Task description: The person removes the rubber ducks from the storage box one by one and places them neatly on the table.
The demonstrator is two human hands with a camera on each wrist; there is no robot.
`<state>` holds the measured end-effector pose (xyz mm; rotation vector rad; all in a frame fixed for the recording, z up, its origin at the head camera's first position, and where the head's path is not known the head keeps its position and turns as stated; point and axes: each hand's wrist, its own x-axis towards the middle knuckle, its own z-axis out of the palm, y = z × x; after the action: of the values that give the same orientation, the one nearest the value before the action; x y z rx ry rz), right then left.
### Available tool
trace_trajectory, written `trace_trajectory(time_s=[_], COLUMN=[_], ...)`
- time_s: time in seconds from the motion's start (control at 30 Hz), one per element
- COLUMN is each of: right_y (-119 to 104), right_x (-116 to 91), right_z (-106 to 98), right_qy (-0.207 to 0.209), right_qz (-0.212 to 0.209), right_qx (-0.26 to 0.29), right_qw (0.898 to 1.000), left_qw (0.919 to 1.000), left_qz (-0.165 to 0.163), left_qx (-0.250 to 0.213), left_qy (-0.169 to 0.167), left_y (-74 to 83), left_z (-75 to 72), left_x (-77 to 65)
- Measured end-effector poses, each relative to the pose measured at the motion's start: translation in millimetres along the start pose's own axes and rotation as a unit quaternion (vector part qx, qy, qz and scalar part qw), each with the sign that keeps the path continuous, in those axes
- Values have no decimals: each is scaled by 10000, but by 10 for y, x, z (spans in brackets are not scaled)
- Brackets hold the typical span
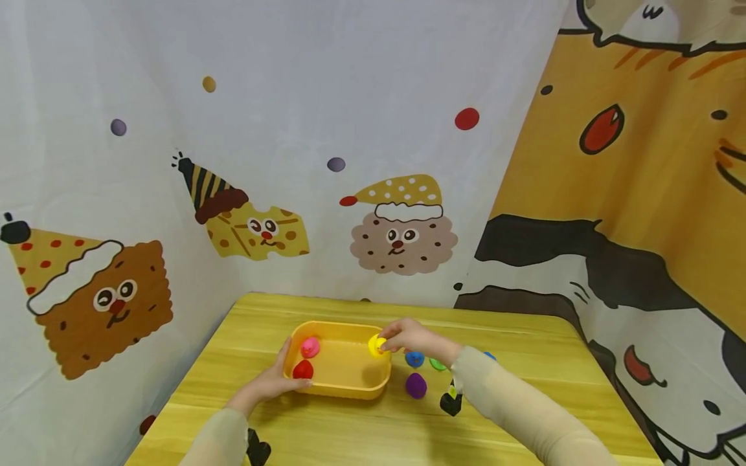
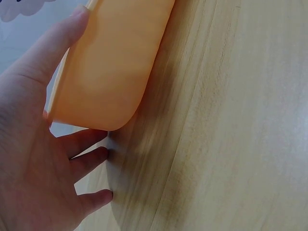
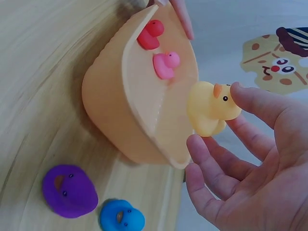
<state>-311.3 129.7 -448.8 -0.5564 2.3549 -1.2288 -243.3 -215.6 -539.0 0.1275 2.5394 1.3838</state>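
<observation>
A yellow-orange plastic basin (image 1: 344, 391) stands on the wooden table. My left hand (image 1: 270, 382) holds its left end, the thumb (image 2: 67, 31) along the rim and the other fingers spread by the end wall. Above the basin's right end, my right hand (image 1: 412, 335) pinches a yellow rubber duck (image 3: 204, 113) between thumb and fingertips. Inside the basin lie a pink rubber duck (image 3: 166, 65) and a red rubber duck (image 3: 151, 34), both toward the left end. Right of the basin sit a purple duck (image 1: 416, 386) and a blue duck (image 1: 414, 359).
Under the right forearm, a green toy (image 1: 437, 364) and another blue toy (image 1: 489, 355) are partly hidden. A black device (image 1: 451, 401) is at the right wrist, another (image 1: 257, 448) at the left. A printed curtain (image 1: 291, 97) hangs behind the table (image 1: 373, 440).
</observation>
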Motion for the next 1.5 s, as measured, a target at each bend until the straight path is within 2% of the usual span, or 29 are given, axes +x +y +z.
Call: trace_trajectory(time_s=[0.23, 0.47, 0.73, 0.93, 1.2, 1.5], right_y=[74, 162, 293, 419, 541, 642], right_x=[-131, -219, -355, -436, -566, -691], right_z=[-69, -166, -230, -266, -314, -316], right_qy=[68, 243, 37, 68, 147, 332], right_qz=[-32, 146, 118, 141, 117, 364], right_qx=[27, -82, 64, 248, 75, -133], right_qw=[10000, 9996, 9999, 9996, 9998, 9987], left_qw=[10000, 10000, 10000, 10000, 10000, 10000], left_qz=[-8, 13, -37, -20, -13, 8], left_qx=[18, 68, 25, 27, 60, -36], left_qy=[6, -20, -33, 1, -36, -73], left_y=[-2, 21, 29, 9, 10, 19], left_z=[5, 0, -8, 6, -1, -2], left_x=[15, -2, -23, -5, -8, -9])
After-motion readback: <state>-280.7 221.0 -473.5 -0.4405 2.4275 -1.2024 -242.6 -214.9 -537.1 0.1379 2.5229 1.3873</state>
